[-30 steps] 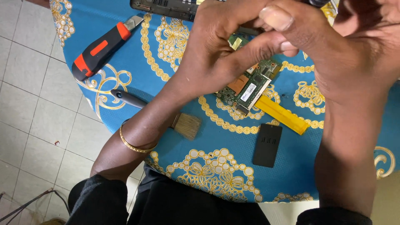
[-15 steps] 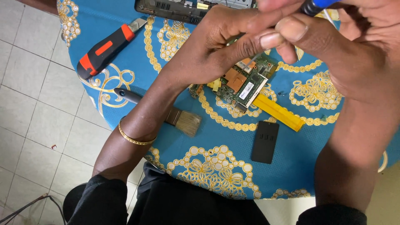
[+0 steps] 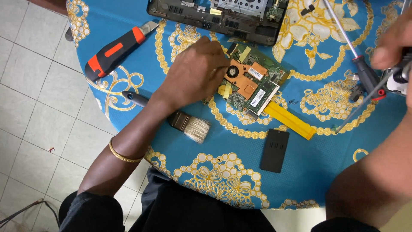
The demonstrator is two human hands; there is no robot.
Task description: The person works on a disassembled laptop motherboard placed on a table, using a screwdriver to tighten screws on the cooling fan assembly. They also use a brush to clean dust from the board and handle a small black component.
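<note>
- Since the earlier frames the hands have parted: the left hand (image 3: pixel 195 73) has come down to the circuit board (image 3: pixel 253 86), which earlier sat half hidden beneath both raised hands, and the right hand (image 3: pixel 397 47) has swung out to the right edge of the view.
- The circuit board lies flat on the tabletop (image 3: pixel 334 167), just right of the left hand's fingertips; its long axis runs diagonally from upper left to lower right. The left hand is far nearer to it than the right.
- The left grip is loosely curled with fingertips at the board's left edge by the copper heat sink (image 3: pixel 242 79); whether they pinch anything cannot be told.
- The right grip is closed around a tool whose silver-and-black tip (image 3: pixel 397 79) shows; the rest is cut off.
- A small white rectangular label (image 3: pixel 257 98) sits on the board's lower right module, another on the copper plate.
- A yellow plastic pry tool (image 3: pixel 289 122) juts from under the board towards lower right.
- Outward: a paintbrush (image 3: pixel 189 124), black cover plate (image 3: pixel 274 150), red-and-black utility knife (image 3: pixel 116 51), screwdriver (image 3: pixel 356 56), opened laptop base (image 3: pixel 223 17).
</note>
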